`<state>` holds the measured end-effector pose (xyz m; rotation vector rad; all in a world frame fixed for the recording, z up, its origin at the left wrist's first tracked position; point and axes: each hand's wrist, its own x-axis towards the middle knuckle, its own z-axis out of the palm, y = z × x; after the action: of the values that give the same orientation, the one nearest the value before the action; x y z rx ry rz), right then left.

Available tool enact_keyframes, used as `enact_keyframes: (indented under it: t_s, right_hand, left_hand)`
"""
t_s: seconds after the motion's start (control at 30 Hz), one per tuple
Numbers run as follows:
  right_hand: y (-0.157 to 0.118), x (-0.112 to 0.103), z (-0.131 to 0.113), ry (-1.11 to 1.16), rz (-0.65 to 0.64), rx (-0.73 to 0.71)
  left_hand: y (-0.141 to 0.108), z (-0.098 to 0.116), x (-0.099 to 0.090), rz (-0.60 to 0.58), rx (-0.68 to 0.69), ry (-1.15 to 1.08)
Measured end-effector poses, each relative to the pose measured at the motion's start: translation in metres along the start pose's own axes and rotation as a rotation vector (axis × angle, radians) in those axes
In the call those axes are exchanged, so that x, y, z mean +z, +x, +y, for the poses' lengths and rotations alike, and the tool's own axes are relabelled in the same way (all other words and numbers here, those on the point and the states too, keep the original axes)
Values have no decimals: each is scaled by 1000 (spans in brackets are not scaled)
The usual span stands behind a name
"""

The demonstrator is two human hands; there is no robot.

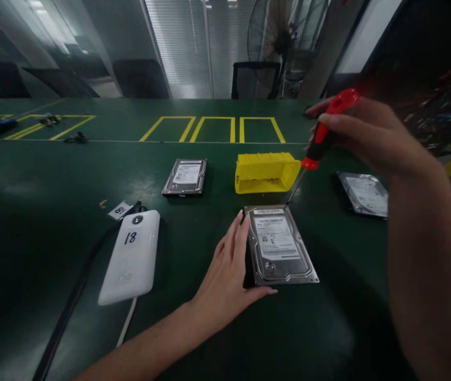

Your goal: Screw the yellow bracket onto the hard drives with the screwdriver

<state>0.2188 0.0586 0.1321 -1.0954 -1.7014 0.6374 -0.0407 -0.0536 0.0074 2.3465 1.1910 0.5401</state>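
A hard drive [278, 243] lies label side up on the green table in front of me. My left hand [229, 264] rests along its left side, fingers stretched out and thumb apart near the lower edge, steadying contact with the casing. In my right hand [352, 124] is a red and black screwdriver [316, 140], held tilted, its thin shaft running down to the drive's far right corner. The tip meets the drive there; whether a screw sits under it is too small to tell. Just behind stands a yellow plastic bin [267, 174], its open side towards me.
A second hard drive [185, 177] lies farther left, and a third [364, 194] is at the right, partly behind my forearm. On the left is a white power bank [130, 256] marked 18, with cables. Yellow tape outlines [213, 119] mark the table's far part.
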Motion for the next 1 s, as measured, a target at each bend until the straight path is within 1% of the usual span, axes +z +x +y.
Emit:
enact_keyframes:
  t_s: [0.03,0.1,0.2,0.3,0.4,0.53,0.6,0.67,0.8,0.87,1.0]
  right_hand:
    - [0,-1,0,-53,13,-70]
    - [0,-1,-1,-156,9,-136]
    - [0,4,-6,-254,-20,-153]
    - [1,12,-14,-442,44,-185]
    - [2,17,-19,-537,81,-170]
    - [1,14,-20,-644,94,-136]
    - [0,12,-18,-672,111,-147]
    - [-1,9,-17,-680,104,-169]
    - [-3,5,-19,-637,25,-207]
    - [-7,4,-23,-611,-4,-187]
    - [-18,5,-34,-561,5,-129]
  left_hand:
    - [2,0,1,-9,4,9]
    - [5,0,2,-32,15,21]
    - [8,2,5,-24,12,40]
    - [9,1,9,-16,25,36]
    - [11,-1,11,-54,33,69]
    - [16,-1,13,-127,63,140]
    - [18,-1,15,-118,96,131]
    - [18,-1,17,-80,125,122]
    - [16,0,17,-70,131,158]
    - [14,1,17,-73,140,189]
    - [9,5,19,-50,124,220]
